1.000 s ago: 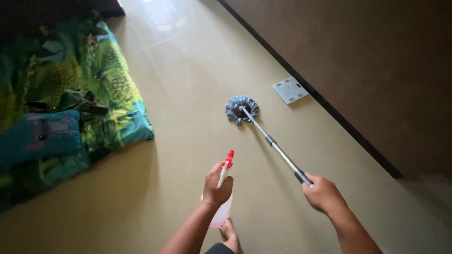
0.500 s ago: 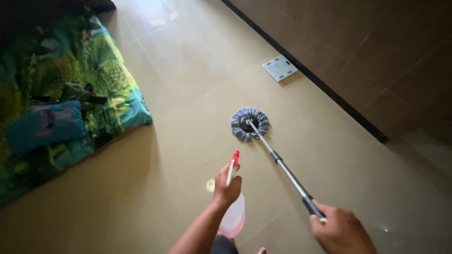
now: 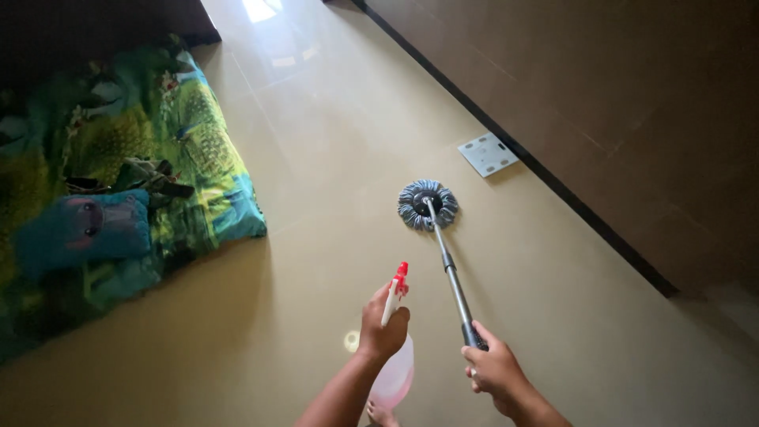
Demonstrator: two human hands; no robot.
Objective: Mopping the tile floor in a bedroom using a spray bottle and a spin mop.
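Mop handle (image 3: 451, 277), stiff and likely light, sits clamped in the right hand (image 3: 494, 372) at its near end; left hand (image 3: 383, 324) grips a light, squeezable spray bottle (image 3: 393, 365) by the neck

A home: tiled floor (image 3: 332, 142), patterned bedding (image 3: 118, 174) laid out.

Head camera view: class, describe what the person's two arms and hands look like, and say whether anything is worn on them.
Both forearms are bare, with no sleeves in view. The left hand and right hand wear no gloves, and no rings, watch or bands show. The fingers are uncovered.
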